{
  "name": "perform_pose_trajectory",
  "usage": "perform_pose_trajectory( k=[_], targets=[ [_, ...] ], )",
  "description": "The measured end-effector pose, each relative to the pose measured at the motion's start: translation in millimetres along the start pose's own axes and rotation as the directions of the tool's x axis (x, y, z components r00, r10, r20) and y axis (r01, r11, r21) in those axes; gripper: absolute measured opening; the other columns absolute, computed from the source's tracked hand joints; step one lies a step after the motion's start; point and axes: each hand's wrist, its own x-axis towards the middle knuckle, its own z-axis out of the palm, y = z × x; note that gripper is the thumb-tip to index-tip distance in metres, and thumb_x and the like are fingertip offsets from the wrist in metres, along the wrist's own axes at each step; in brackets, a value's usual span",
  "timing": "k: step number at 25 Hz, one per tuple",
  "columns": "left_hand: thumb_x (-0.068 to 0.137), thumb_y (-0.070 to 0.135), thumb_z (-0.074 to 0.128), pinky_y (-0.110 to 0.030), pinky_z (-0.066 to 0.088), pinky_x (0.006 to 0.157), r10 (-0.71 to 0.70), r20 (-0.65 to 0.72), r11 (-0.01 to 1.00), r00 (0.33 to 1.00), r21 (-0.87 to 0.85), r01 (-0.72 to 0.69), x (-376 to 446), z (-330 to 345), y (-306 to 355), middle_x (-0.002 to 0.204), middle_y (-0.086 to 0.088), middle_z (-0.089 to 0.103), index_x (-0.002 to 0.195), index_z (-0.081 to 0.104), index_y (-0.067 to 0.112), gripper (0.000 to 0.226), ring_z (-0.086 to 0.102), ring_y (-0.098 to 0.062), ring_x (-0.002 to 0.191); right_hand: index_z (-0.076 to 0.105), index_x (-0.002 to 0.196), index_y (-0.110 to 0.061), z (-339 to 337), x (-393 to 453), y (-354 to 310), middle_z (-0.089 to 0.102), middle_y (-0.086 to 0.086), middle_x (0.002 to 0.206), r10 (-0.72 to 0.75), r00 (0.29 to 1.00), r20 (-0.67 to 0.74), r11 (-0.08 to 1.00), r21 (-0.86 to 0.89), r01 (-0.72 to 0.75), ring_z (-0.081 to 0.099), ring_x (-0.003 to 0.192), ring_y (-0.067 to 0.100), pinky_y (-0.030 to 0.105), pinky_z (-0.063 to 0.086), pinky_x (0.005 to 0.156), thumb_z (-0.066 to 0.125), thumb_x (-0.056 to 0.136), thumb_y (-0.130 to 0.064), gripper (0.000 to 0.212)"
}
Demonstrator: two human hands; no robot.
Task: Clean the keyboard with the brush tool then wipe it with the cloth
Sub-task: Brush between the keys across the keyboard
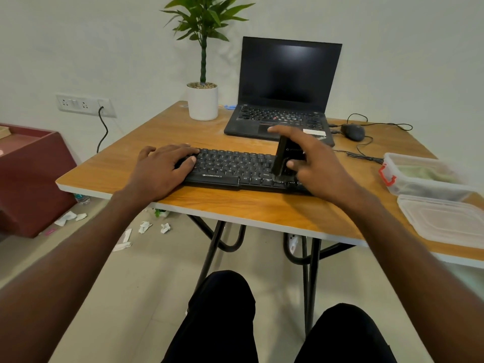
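Brushing stage: right hand (318, 163) has the brush tool (284, 159) standing nearly upright, bristles down on the lower right rows of the keyboard (230, 166), so I'd say the brush pass is underway and the wipe isn't started.
Right grip: thumb and fingers pinch the black handle from both sides, index finger stuck out straight toward the laptop (281, 100), wrist cocked over the near right corner of the board.
Left grip: left hand (163, 166) lies flat with fingers spread over the left end of the keys, holding nothing, looks like it's just pinning the board down.
Keyboard spot: middle of the tabletop (262, 208), just in front of the laptop, near edge parallel to the tabletop's edge.
Risk 1: that pinch is pretty light, so a hard sweep could twist the brush out or flick crumbs onto the laptop keys.
Risk 2: if the left palm lifts, the board probably skids sideways.
Risk 3: leaning on the bristles might pop a keycap.
Cloth: can't say for sure, something greenish sits in the clear container (424, 176) on the right, with its lid (445, 218) lying just beside it.
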Motion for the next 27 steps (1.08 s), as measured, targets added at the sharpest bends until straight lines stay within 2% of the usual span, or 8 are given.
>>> perform_pose_trajectory(
  k=[4,7,10,14,16,19,23,27],
  targets=[
    [0.104,0.059,0.031,-0.051,0.022,0.116,0.031,-0.047,1.000,0.998,0.006,-0.031,-1,-5,2,0.144,0.008,0.063,0.136,0.062,0.038,0.049,0.054,-0.017,0.135,0.019,0.157,-0.051,-2,-17,24,0.052,0.011,0.145,0.114,0.959,-0.261,0.993,0.026,-0.111,0.059,0.130,0.026,0.041,0.060,0.091,0.066,0.093,0.006,0.098],
    [0.103,0.053,0.040,-0.054,0.033,0.112,-0.017,-0.196,0.995,0.981,-0.096,-0.002,0,-6,29,0.130,0.005,0.071,0.128,0.067,0.030,0.044,0.061,-0.022,0.122,0.029,0.155,-0.033,-4,-29,36,0.052,0.004,0.146,0.205,0.866,-0.456,0.969,0.218,-0.115,0.063,0.125,0.021,0.037,0.063,0.090,0.066,0.096,-0.001,0.077],
    [0.104,0.048,0.049,-0.057,0.033,0.116,0.033,-0.203,0.983,0.979,-0.169,-0.069,7,3,89,0.129,0.006,0.071,0.128,0.068,0.028,0.037,0.062,-0.018,0.122,0.037,0.153,-0.033,8,-30,32,0.052,-0.001,0.145,0.068,0.902,-0.426,0.982,0.186,0.013,0.060,0.127,0.014,0.036,0.064,0.089,0.063,0.100,-0.008,0.064],
    [0.105,0.036,0.055,-0.050,0.029,0.117,0.076,-0.180,0.963,0.981,-0.240,-0.118,10,29,149,0.127,0.010,0.068,0.124,0.068,0.029,0.024,0.056,-0.011,0.124,0.030,0.159,-0.040,22,-34,31,0.048,0.002,0.149,-0.031,0.948,-0.318,0.994,0.089,0.063,0.050,0.134,0.011,0.028,0.058,0.096,0.060,0.099,-0.001,0.077],
    [0.104,0.030,0.055,-0.050,0.028,0.119,0.088,-0.171,0.980,0.981,-0.161,-0.116,7,39,154,0.128,0.009,0.067,0.123,0.068,0.028,0.023,0.054,-0.012,0.126,0.033,0.158,-0.037,22,-35,35,0.049,0.004,0.144,-0.029,0.938,-0.347,1.000,-0.021,0.023,0.048,0.131,0.009,0.028,0.056,0.097,0.060,0.097,0.004,0.078],
    [0.102,0.024,0.055,-0.049,0.028,0.119,0.051,-0.191,0.995,0.980,-0.079,-0.067,7,42,151,0.127,0.008,0.066,0.120,0.069,0.027,0.023,0.053,-0.015,0.127,0.036,0.158,-0.030,22,-34,38,0.053,0.004,0.144,0.030,0.890,-0.456,0.998,0.070,0.002,0.051,0.131,0.009,0.033,0.056,0.101,0.060,0.100,-0.002,0.069],
    [0.102,0.023,0.054,-0.046,0.026,0.117,0.010,-0.126,0.999,0.992,-0.051,-0.017,8,44,153,0.126,0.007,0.065,0.119,0.069,0.027,0.022,0.053,-0.015,0.124,0.042,0.155,-0.033,26,-34,33,0.054,0.005,0.142,-0.099,0.941,-0.323,0.995,-0.022,0.097,0.054,0.131,0.017,0.038,0.060,0.096,0.062,0.097,0.001,0.071],
    [0.103,0.025,0.053,-0.048,0.024,0.120,0.019,-0.123,0.999,0.992,-0.026,-0.022,7,44,154,0.128,0.007,0.064,0.122,0.067,0.028,0.024,0.054,-0.015,0.125,0.047,0.151,-0.036,22,-31,39,0.053,0.006,0.140,0.042,0.854,-0.518,0.986,-0.114,-0.117,0.056,0.125,0.020,0.017,0.051,0.090,0.056,0.094,0.002,0.069]
  ],
)
